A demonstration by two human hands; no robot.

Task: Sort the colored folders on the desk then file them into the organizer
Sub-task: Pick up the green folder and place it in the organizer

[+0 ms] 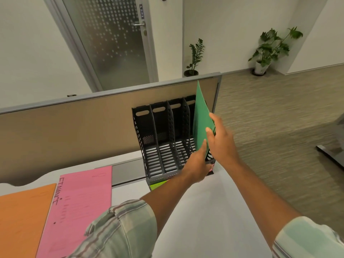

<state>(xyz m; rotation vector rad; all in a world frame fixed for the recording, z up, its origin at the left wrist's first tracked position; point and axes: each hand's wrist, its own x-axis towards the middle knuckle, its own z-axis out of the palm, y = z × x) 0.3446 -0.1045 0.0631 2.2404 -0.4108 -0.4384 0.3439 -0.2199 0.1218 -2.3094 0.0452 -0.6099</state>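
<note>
Green is the one folder (200, 116) standing upright, its lower edge down in the rightmost of the four slots of the black organizer (160, 138); the other three slots hold nothing visible. Two more folders lie flat on the white counter (201, 211) to the left of the organizer: a pink folder (80, 202) with handwriting along its edge, nearer the organizer, and an orange folder (22, 220) partly tucked under it. Two hands reach to the organizer's right end. The left hand (197, 164) pinches the green folder's lower front corner, fingers pressed together. The right hand (221, 140) lies against the folder's outer face, fingers loosely spread, index extended upward.
</note>
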